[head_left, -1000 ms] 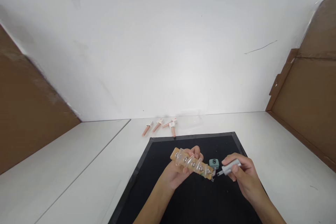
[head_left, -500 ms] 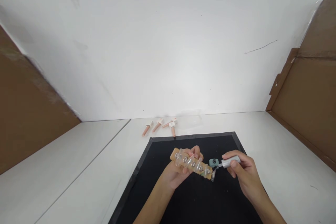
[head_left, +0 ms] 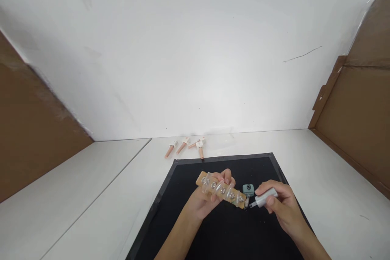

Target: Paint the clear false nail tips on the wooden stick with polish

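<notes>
In the head view, my left hand (head_left: 202,200) is closed around a wooden nail tip stand (head_left: 226,189). Several clear false nail tips sit in a row along it, on shiny round mounts. My right hand (head_left: 282,203) grips a nail polish brush (head_left: 265,198) by its pale grey cap handle. The brush's dark tip points left, close to the nail tip at the stand's right end; whether they touch I cannot tell. Just behind that end stands a small green polish bottle (head_left: 248,189) with its dark mouth uncovered.
Beneath both hands lies a black mat (head_left: 231,227) with a grey taped border. Past its far edge, several small bottles with pinkish caps (head_left: 183,147) lie on the white table (head_left: 100,195). Brown cardboard panels (head_left: 359,109) flank both sides, and a white wall rises behind.
The brush has moved down and tilted, its tip now lower beside the stand's right end. The stand in my left hand has shifted very slightly left.
</notes>
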{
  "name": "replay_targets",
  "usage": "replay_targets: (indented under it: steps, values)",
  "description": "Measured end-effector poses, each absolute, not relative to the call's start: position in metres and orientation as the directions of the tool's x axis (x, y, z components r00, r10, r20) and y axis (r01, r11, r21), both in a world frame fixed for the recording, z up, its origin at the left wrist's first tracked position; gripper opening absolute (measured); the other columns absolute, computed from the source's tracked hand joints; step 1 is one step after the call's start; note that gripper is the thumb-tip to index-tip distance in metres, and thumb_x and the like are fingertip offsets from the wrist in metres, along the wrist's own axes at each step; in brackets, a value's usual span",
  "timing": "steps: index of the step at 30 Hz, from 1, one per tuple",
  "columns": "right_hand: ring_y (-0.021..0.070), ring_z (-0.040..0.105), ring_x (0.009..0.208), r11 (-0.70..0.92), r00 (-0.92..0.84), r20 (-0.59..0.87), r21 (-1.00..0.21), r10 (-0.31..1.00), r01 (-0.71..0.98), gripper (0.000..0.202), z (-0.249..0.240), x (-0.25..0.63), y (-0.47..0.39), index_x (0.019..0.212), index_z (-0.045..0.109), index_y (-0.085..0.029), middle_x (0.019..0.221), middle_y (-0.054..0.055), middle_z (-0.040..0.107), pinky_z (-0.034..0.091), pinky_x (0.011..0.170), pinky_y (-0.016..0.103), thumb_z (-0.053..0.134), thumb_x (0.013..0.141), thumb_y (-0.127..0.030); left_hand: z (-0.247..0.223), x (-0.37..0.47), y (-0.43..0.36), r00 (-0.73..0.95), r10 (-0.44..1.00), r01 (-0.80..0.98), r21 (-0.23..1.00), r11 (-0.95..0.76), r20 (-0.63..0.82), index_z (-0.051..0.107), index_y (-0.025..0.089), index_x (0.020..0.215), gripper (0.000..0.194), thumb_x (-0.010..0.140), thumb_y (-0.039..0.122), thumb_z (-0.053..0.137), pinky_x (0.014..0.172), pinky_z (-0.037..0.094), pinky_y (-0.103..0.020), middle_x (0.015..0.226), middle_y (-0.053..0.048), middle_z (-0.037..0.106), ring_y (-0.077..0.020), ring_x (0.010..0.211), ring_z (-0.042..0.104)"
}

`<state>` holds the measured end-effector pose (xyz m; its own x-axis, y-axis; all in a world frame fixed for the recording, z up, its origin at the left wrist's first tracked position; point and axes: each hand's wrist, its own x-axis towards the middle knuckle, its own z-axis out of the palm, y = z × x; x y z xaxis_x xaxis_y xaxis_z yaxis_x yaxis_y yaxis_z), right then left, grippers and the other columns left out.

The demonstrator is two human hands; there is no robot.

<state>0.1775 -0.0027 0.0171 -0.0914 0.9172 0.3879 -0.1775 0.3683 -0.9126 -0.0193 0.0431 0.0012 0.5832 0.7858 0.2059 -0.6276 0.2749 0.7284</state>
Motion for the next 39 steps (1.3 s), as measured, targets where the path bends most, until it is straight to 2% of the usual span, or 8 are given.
replay_targets:
  steps: [6,12,17,22,26,33,36,39]
  values:
    - [0.0082,0.035,0.038,0.345,-0.049,0.356,-0.926,0.933,-0.154,0.032,0.012,0.178,-0.001,0.072,0.074,-0.020,0.050,0.000,0.053,0.028,0.036,0.021,0.067,0.072,-0.051,0.001,-0.018,0.043,0.585,0.786,-0.630,0.723,0.283,0.202,0.071,0.027,0.069,0.026,0.046,0.029,0.083,0.062,0.035,-0.025,0.075,0.001,0.043,-0.0132,0.075,0.045]
    - [0.0083,0.034,0.038,0.318,0.026,0.318,-0.933,0.948,-0.168,0.032,0.008,0.179,0.001,0.073,0.073,-0.018,0.044,-0.005,0.041,0.030,0.038,0.021,0.067,0.072,-0.049,-0.001,-0.019,0.042,0.590,0.778,-0.628,0.728,0.276,0.214,0.071,0.028,0.069,0.025,0.047,0.030,0.082,0.061,0.034,-0.025,0.075,0.001,0.042,-0.0131,0.075,0.045]
    - [0.0088,0.034,0.038,0.315,0.082,0.305,-0.932,0.949,-0.180,0.036,0.006,0.179,0.000,0.074,0.073,-0.017,0.042,-0.005,0.040,0.029,0.038,0.021,0.066,0.072,-0.052,-0.003,-0.021,0.042,0.586,0.783,-0.626,0.730,0.274,0.208,0.071,0.028,0.069,0.026,0.046,0.030,0.083,0.061,0.034,-0.025,0.075,0.001,0.041,-0.0131,0.075,0.044]
    - [0.0072,0.033,0.036,0.335,-0.009,0.347,-0.912,0.938,-0.237,0.036,0.013,0.177,-0.002,0.070,0.073,-0.018,0.045,-0.003,0.048,0.028,0.037,0.021,0.067,0.070,-0.053,0.002,-0.021,0.042,0.570,0.802,-0.622,0.732,0.279,0.179,0.071,0.028,0.066,0.027,0.043,0.031,0.084,0.060,0.033,-0.025,0.073,0.001,0.040,-0.0125,0.073,0.043]
    - [0.0075,0.033,0.036,0.338,-0.075,0.357,-0.922,0.931,-0.191,0.036,0.016,0.177,-0.002,0.068,0.073,-0.018,0.048,0.000,0.052,0.027,0.036,0.021,0.068,0.069,-0.053,0.003,-0.019,0.042,0.570,0.800,-0.622,0.734,0.272,0.187,0.071,0.028,0.067,0.026,0.045,0.032,0.083,0.060,0.033,-0.025,0.073,0.001,0.041,-0.0124,0.073,0.044]
    - [0.0091,0.035,0.037,0.314,0.095,0.301,-0.926,0.949,-0.211,0.039,0.009,0.176,0.000,0.078,0.070,-0.017,0.043,-0.005,0.040,0.030,0.037,0.022,0.063,0.073,-0.055,0.000,-0.020,0.042,0.567,0.808,-0.628,0.719,0.298,0.160,0.071,0.026,0.067,0.027,0.044,0.030,0.084,0.061,0.034,-0.024,0.073,0.002,0.040,-0.0120,0.072,0.044]
    - [0.0106,0.039,0.040,0.370,0.191,0.338,-0.914,0.921,-0.166,0.039,0.010,0.175,-0.001,0.075,0.069,-0.017,0.047,-0.003,0.044,0.034,0.040,0.023,0.059,0.077,-0.055,-0.002,-0.021,0.043,0.554,0.822,-0.634,0.708,0.312,0.133,0.068,0.022,0.066,0.026,0.046,0.029,0.083,0.062,0.035,-0.024,0.074,0.002,0.042,-0.0118,0.072,0.045]
    - [0.0121,0.044,0.045,0.452,0.277,0.432,-0.892,0.858,-0.009,0.036,0.010,0.174,-0.003,0.070,0.067,-0.019,0.057,0.001,0.053,0.037,0.043,0.024,0.057,0.080,-0.052,-0.001,-0.020,0.043,0.541,0.836,-0.612,0.723,0.319,0.089,0.067,0.020,0.073,0.031,0.048,0.031,0.082,0.063,0.035,-0.025,0.073,0.001,0.048,-0.0123,0.071,0.047]
